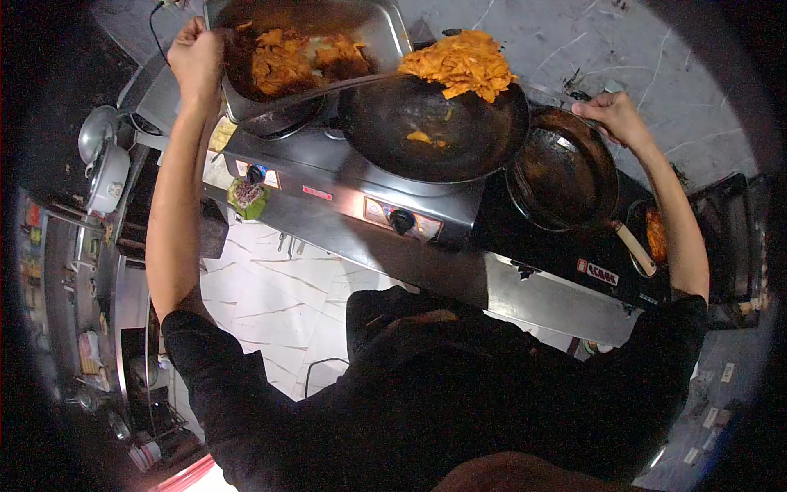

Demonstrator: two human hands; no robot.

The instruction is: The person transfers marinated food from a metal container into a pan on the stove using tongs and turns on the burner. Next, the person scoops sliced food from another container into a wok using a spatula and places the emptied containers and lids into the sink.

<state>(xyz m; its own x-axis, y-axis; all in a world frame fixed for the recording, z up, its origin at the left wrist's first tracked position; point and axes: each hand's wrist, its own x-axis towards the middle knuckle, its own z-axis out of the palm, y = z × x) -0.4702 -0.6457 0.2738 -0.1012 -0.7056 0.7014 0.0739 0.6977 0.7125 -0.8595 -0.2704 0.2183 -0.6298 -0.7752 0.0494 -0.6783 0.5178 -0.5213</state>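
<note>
My left hand is closed on the left rim of a rectangular metal tray, which holds orange, sauce-coated pieces of food. On the right, my right hand is closed around the end of a thin handle that leads left to a heap of orange food. The heap sits above the back edge of a dark wok. The utensil's head is hidden under the food, perhaps a skimmer. A few orange bits lie in the wok. Just below my right hand stands a dark, stained pan.
The wok stands on a steel stove with black knobs. A pale-handled utensil lies by the pan, near more orange food at far right. Pots stand at far left. A marbled grey surface lies behind.
</note>
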